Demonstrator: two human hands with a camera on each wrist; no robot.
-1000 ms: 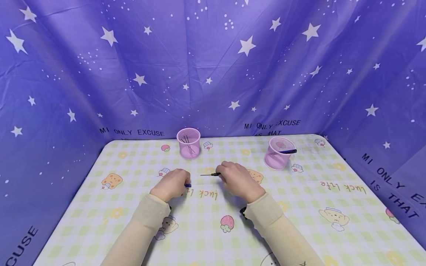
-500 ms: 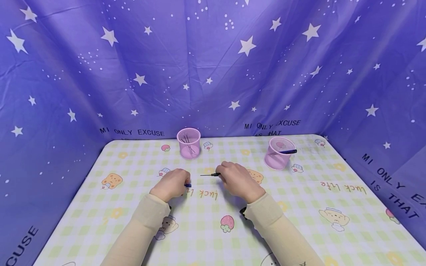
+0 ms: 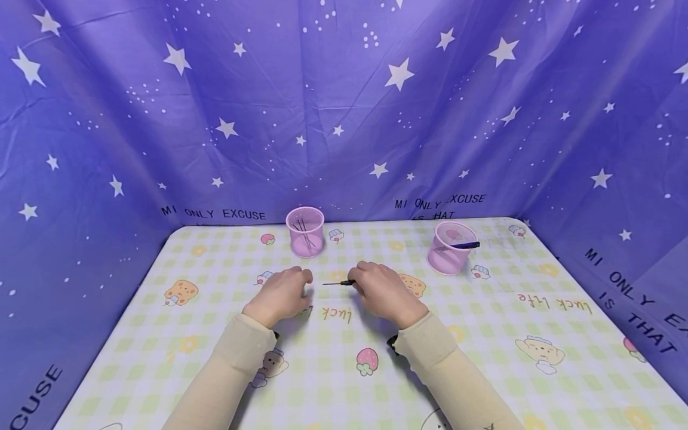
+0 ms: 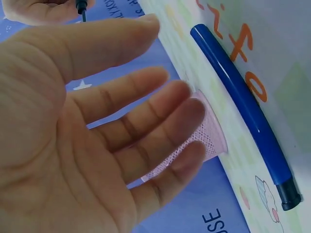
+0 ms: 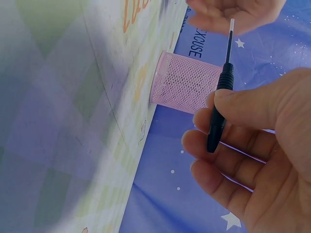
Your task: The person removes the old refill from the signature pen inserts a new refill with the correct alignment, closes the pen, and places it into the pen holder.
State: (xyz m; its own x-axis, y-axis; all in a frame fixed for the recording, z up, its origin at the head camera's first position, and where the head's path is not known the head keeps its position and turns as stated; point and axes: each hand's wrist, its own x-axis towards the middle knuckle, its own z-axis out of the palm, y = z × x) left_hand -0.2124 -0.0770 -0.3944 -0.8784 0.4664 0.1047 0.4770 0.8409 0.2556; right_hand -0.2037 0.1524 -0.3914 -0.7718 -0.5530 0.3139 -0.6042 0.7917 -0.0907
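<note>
My left hand (image 3: 280,295) is open above the tablecloth, palm visible and fingers relaxed in the left wrist view. Beside its fingertips lies a blue pen barrel (image 4: 243,104) with a black end, resting on the cloth; the head view has it hidden under that hand. Between thumb and fingers, my right hand (image 3: 388,292) pinches the black grip section (image 5: 217,128) of a pen. A thin dark refill (image 5: 229,44) with a pale end sticks out of that section, pointing toward the left hand.
A pink mesh pen holder (image 3: 306,246) with several thin refills stands at the back, left of centre. Further right is another pink mesh holder (image 3: 447,261), a dark blue pen (image 3: 465,245) leaning over its rim. Starry purple curtains (image 3: 344,107) enclose the checked table (image 3: 473,382).
The left hand has let go of the blue barrel and its fingers have loosened, rising slightly. The right hand keeps its grip and place.
</note>
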